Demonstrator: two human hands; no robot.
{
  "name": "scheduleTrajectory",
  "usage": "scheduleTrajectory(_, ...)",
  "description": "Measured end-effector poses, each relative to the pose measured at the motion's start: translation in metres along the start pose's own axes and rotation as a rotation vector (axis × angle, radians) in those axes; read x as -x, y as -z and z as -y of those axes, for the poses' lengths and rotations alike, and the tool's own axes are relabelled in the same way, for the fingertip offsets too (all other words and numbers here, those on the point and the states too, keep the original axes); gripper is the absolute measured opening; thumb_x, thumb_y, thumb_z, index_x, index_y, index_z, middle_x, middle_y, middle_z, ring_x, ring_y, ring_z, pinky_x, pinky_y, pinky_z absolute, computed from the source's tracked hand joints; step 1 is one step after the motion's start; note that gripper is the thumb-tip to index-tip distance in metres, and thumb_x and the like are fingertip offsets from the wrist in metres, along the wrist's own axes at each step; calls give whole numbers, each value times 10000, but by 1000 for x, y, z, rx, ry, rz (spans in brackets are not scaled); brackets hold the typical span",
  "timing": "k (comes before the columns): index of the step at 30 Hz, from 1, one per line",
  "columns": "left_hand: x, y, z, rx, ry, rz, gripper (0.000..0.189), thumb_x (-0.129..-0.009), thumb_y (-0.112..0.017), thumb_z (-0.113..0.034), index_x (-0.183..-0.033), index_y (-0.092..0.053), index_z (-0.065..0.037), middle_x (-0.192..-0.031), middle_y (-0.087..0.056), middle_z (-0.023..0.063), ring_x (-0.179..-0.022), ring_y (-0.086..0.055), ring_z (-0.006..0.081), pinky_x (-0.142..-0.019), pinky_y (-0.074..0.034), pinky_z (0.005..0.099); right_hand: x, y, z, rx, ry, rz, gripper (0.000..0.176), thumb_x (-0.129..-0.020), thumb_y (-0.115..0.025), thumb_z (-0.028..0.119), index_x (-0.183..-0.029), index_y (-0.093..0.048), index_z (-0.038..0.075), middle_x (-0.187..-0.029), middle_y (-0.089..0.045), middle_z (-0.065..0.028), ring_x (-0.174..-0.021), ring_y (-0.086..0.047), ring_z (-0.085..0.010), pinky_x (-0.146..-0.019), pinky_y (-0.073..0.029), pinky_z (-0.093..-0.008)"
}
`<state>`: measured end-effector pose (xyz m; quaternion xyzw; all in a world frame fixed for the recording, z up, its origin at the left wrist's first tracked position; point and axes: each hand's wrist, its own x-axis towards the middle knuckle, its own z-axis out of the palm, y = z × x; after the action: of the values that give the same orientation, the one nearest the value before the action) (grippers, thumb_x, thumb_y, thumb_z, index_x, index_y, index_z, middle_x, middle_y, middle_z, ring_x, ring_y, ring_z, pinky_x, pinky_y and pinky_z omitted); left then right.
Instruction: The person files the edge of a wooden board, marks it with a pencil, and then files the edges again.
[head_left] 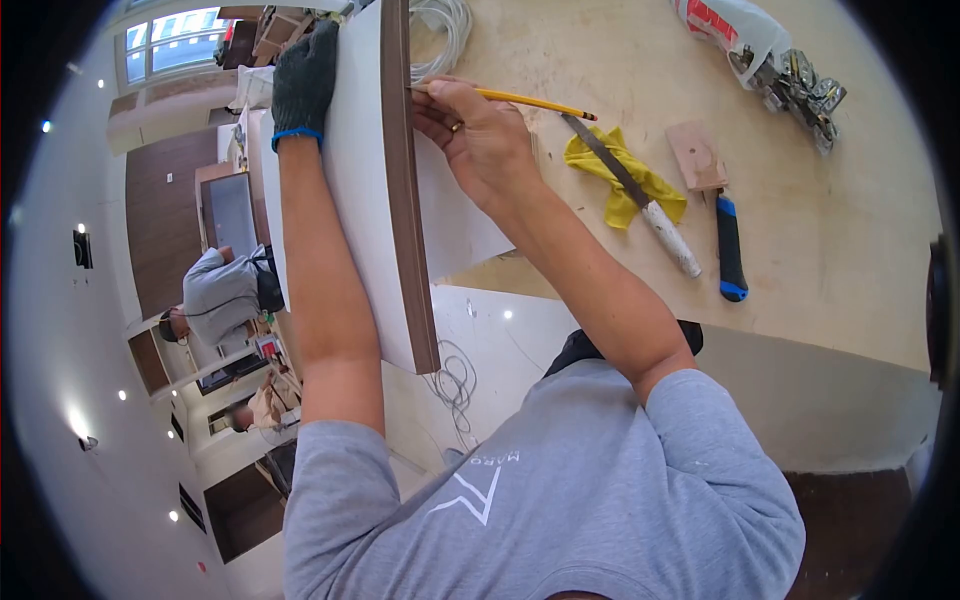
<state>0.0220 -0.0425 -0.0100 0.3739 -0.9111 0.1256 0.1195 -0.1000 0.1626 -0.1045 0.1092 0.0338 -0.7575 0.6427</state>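
Observation:
A panel (362,200) with a white face and a brown edge strip (408,200) stands on its side in front of me. My left hand (304,82), in a dark glove with a blue cuff, is bent against its white side; the fingertips are hidden. My bare right hand (482,135) pinches a yellow pencil (535,101), whose tip is at the brown edge. To the right of that hand, a file (625,180) with a white-wrapped handle lies across a yellow cloth (650,190).
A blue-and-black handled tool (731,245) lies by a small wood piece (695,155) on the workbench (820,230). Metal hinges (800,95) spill from a plastic bag (735,30). Coiled cable (440,35) sits behind the panel; more cable (455,385) is on the floor. Two people work at left.

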Motion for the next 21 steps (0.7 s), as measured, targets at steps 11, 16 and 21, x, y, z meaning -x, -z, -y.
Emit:
scheduleTrajectory(11, -6, -7, 9, -33, -72, -19, 405, -970, -428, -358, -1021, -651, -24, -997, -672, 244, -990, -618, 432, -868, -467, 488, 31, 6, -7, 24, 0, -8, 118, -877, -645, 47, -978, -646, -14, -944, -680, -121, -887, -680, -234, -861, -560, -372)
scheduleTrajectory(16, -9, -6, 6, -35, -20, -18, 420, -968, -430, -370, -1002, -652, -15, -997, -669, 250, -992, -614, 423, -877, -459, 480, 46, 8, -11, 60, -13, -1, 138, -890, -630, 72, -1007, -642, 1, -973, -683, -129, -949, -656, -222, -918, -515, -373)
scheduleTrajectory(21, -10, -6, 3, -34, 14, -23, 436, -966, -431, -381, -984, -654, -7, -998, -665, 256, -995, -611, 414, -886, -450, 471, 58, 12, -14, 83, -19, 9, 148, -891, -630, 75, -1017, -642, -2, -980, -682, -126, -945, -655, -219, -919, -515, -374)
